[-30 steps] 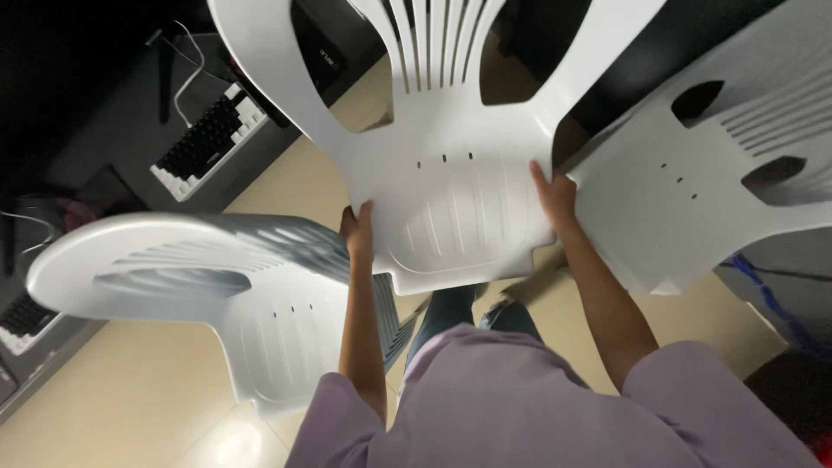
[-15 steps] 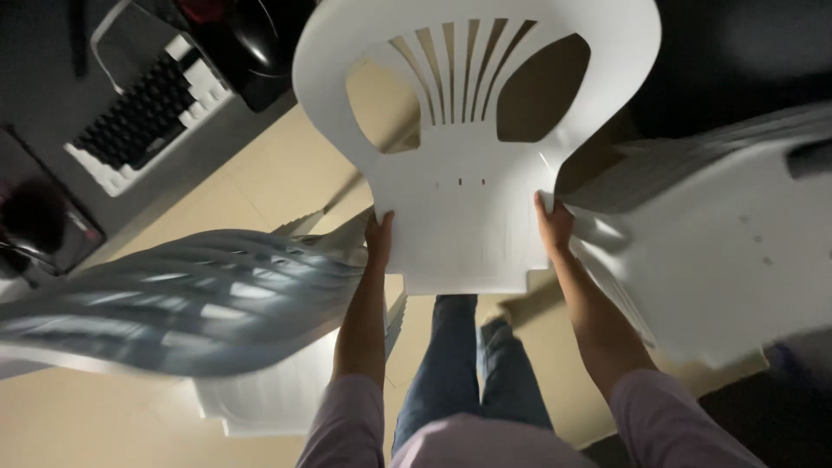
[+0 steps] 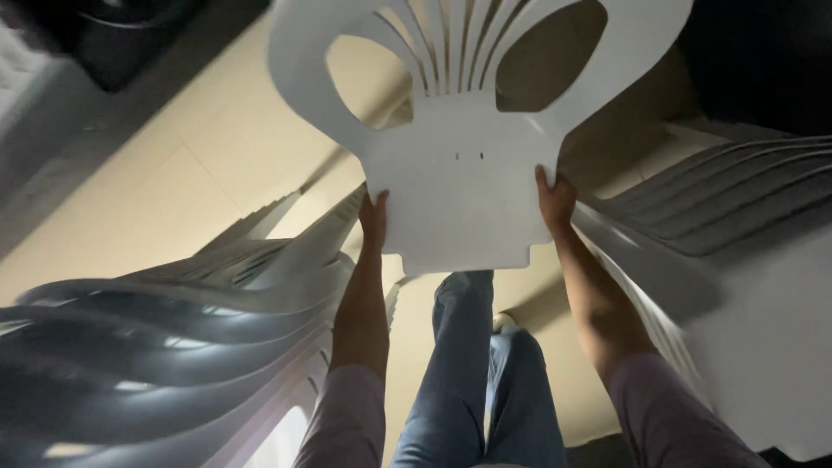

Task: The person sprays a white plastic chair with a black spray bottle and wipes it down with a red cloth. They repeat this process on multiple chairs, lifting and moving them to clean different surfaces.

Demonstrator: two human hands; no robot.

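A white plastic chair [image 3: 459, 147] with a slatted, fan-shaped back is lifted in front of me, its seat facing me. My left hand [image 3: 374, 221] grips the seat's left edge. On the opposite edge, my right hand [image 3: 555, 201] grips the seat. Both arms reach up in pale pink sleeves. Below the chair I see my legs in blue jeans [image 3: 472, 364].
A stack of white plastic chairs [image 3: 165, 347] stands close on my left. Another white chair [image 3: 737, 260] is at my right. A beige tiled floor [image 3: 173, 191] lies beneath. A dark desk edge [image 3: 95, 52] is at the upper left.
The chair has come higher and closer, and the view has tilted. The keyboard on the desk has slid out of sight. Both hands keep their hold on the seat.
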